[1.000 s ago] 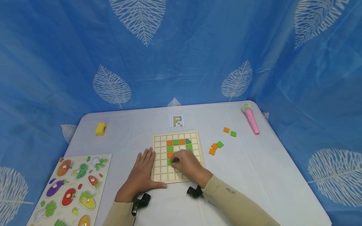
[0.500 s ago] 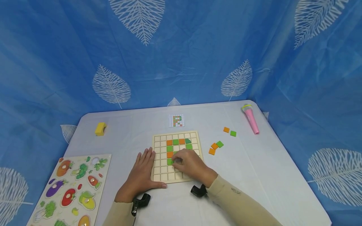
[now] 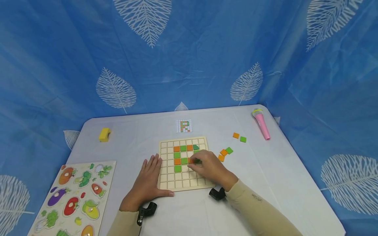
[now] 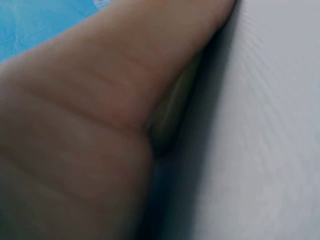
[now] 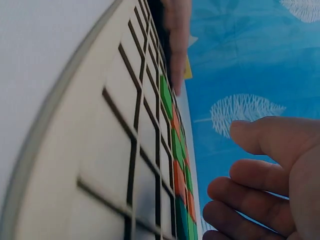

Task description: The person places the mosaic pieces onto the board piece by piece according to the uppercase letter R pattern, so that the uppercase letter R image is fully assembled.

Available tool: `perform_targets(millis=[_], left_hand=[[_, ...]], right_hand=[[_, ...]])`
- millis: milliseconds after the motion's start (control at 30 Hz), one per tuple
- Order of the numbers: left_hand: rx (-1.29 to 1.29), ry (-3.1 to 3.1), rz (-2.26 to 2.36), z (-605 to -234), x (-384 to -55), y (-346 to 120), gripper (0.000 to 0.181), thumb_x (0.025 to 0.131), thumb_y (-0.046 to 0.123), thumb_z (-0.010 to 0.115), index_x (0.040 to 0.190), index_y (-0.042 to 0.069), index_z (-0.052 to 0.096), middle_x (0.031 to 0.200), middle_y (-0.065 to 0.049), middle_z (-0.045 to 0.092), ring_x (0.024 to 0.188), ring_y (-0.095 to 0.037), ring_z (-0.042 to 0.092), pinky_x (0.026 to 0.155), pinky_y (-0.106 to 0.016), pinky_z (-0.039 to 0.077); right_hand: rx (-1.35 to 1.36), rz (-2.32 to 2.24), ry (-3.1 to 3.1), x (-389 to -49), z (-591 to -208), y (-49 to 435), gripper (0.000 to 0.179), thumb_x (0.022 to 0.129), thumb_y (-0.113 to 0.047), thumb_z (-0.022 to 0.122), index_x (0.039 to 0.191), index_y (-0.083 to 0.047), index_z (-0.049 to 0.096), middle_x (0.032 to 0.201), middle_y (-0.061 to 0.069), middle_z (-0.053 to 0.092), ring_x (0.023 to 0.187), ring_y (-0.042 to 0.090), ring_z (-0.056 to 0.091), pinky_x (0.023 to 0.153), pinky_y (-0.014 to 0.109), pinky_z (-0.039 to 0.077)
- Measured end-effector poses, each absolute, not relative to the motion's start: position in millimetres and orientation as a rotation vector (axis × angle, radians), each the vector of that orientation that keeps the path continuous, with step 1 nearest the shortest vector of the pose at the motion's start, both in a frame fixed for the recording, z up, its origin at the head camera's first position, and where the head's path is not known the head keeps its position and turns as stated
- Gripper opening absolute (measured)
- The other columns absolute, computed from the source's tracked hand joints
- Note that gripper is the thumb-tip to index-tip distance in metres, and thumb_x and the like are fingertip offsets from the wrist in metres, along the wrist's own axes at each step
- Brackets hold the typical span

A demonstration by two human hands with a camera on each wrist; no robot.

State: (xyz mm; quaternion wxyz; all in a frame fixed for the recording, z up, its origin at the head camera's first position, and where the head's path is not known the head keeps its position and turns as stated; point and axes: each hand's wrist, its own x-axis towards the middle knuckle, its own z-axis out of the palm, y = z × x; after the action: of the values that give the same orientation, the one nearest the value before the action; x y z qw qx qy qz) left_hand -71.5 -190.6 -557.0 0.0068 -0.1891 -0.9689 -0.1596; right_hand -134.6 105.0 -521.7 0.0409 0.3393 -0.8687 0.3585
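Observation:
A wooden grid board (image 3: 167,186) lies mid-table, with orange and green square tiles set in its cells. Along its left edge, my left hand (image 3: 147,183) rests with fingers spread and the thumb by the front edge. Over the board's right part is my right hand (image 3: 211,167), its fingertips near an orange tile (image 3: 190,160) and covering some cells. In the right wrist view, the thumb and the bent fingers (image 5: 250,190) stand apart, and nothing shows between them. A green tile (image 3: 178,168) sits at the lower end of the left tile column.
Loose orange and green tiles (image 3: 229,150) lie right of the board. Behind it is a small pattern card (image 3: 184,126). A pink toy microphone (image 3: 262,125) lies back right, a yellow block (image 3: 104,134) back left, and a vegetable puzzle board (image 3: 99,196) front left.
My right hand has moved right across the board, uncovering a green and an orange tile in the middle row. The left hand stays in place.

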Motion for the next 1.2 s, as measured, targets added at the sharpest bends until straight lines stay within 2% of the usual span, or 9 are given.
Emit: perform_targets(millis=[200, 500, 733, 933, 1200], left_hand=[[-0.575, -3.048, -0.496, -557, -72, -190, 0.152, 0.061, 0.096, 0.070, 0.164, -0.005, 0.024, 0.172, -0.021, 0.015, 0.159, -0.037, 0.009, 0.125, -0.056, 0.006], [-0.571, -3.045, -0.501, -557, -71, -190, 0.152, 0.061, 0.096, 0.071, 0.165, -0.005, 0.024, 0.172, -0.021, 0.015, 0.159, -0.037, 0.009, 0.126, -0.056, 0.006], [-0.568, -3.043, -0.511, -556, -71, -189, 0.152, 0.060, 0.096, 0.071, 0.165, -0.005, 0.024, 0.172, -0.021, 0.015, 0.159, -0.037, 0.009, 0.126, -0.056, 0.006], [-0.570, -3.046, -0.503, -558, -72, -190, 0.152, 0.061, 0.097, 0.068, 0.165, -0.004, 0.023, 0.173, -0.020, 0.015, 0.159, -0.036, 0.008, 0.126, -0.055, 0.005], [-0.567, -3.047, -0.507, -558, -72, -190, 0.153, 0.060, 0.098, 0.067, 0.165, -0.004, 0.023, 0.173, -0.020, 0.015, 0.159, -0.036, 0.008, 0.126, -0.055, 0.005]], right_hand=[[0.900, 1.069, -2.686, -141, -519, 126, 0.021, 0.093, -0.022, 0.084, 0.109, -0.008, 0.080, 0.107, 0.000, 0.076, 0.103, 0.017, 0.069, 0.093, 0.041, 0.056], [0.783, 1.016, -2.705, -149, -518, 152, 0.025, 0.095, -0.024, 0.083, 0.111, -0.004, 0.079, 0.110, 0.003, 0.076, 0.109, 0.023, 0.070, 0.100, 0.048, 0.052], [0.711, 1.033, -2.682, -154, -517, 171, 0.025, 0.093, -0.018, 0.084, 0.111, -0.001, 0.078, 0.109, 0.006, 0.076, 0.093, 0.023, 0.069, 0.080, 0.040, 0.059], [0.648, 1.028, -2.690, -158, -518, 187, 0.026, 0.092, -0.015, 0.085, 0.112, 0.000, 0.078, 0.110, 0.007, 0.076, 0.108, 0.025, 0.070, 0.095, 0.046, 0.057], [0.602, 1.029, -2.729, -162, -520, 201, 0.026, 0.093, -0.014, 0.084, 0.114, 0.000, 0.078, 0.111, 0.008, 0.076, 0.106, 0.027, 0.070, 0.096, 0.049, 0.056]])
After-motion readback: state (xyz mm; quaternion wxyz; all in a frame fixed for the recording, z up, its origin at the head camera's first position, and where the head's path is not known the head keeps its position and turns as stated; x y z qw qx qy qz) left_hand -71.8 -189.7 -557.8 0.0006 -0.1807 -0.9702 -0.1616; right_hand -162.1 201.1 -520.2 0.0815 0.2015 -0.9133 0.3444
